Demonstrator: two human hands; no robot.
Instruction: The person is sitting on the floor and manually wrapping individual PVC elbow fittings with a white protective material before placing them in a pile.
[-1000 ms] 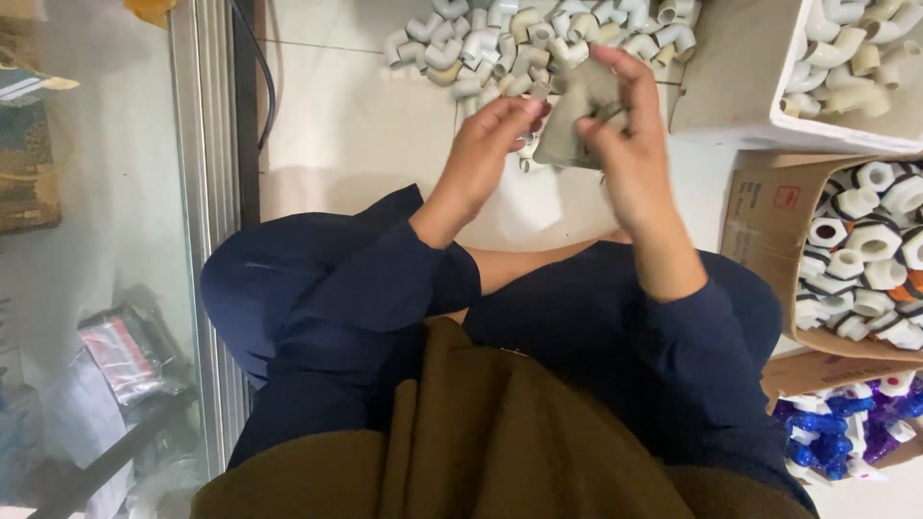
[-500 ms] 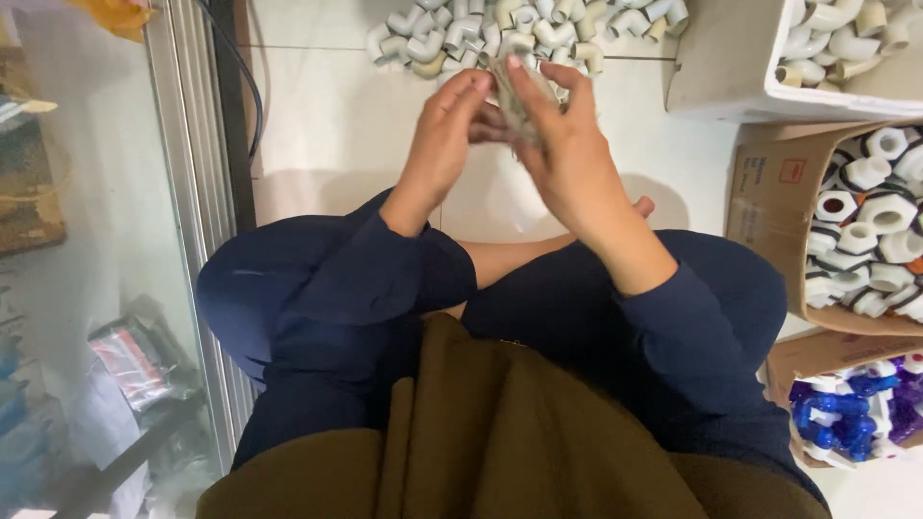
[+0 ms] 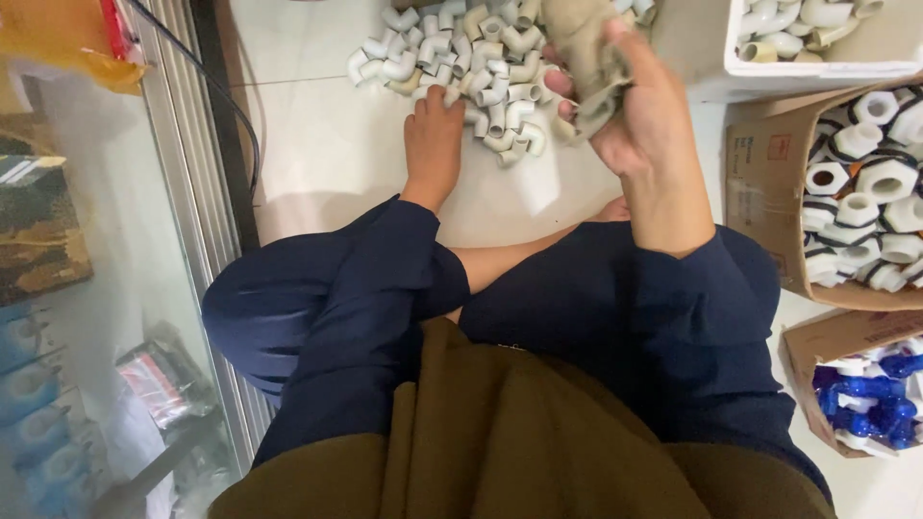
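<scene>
I sit cross-legged on a white tiled floor in dark blue sleeves and trousers. A heap of white and cream pipe elbows [image 3: 486, 53] lies on the floor ahead of me. My left hand [image 3: 433, 139] reaches down to the near edge of the heap, fingers bent onto an elbow there; whether it grips one I cannot tell. My right hand [image 3: 639, 106] is raised above the heap and clutches a crumpled beige cloth [image 3: 588, 48].
A white box [image 3: 817, 72] with pipe fittings stands at the back right. A cardboard box [image 3: 760, 192] of white hexagonal fittings sits to my right, another [image 3: 812, 356] with blue and white parts below it. A glass sliding door track [image 3: 183, 192] and black cable [image 3: 236, 125] run along the left.
Both hands were together on the cloth above the heap. Now my left hand has let go and dropped to the elbows, while the right keeps the cloth.
</scene>
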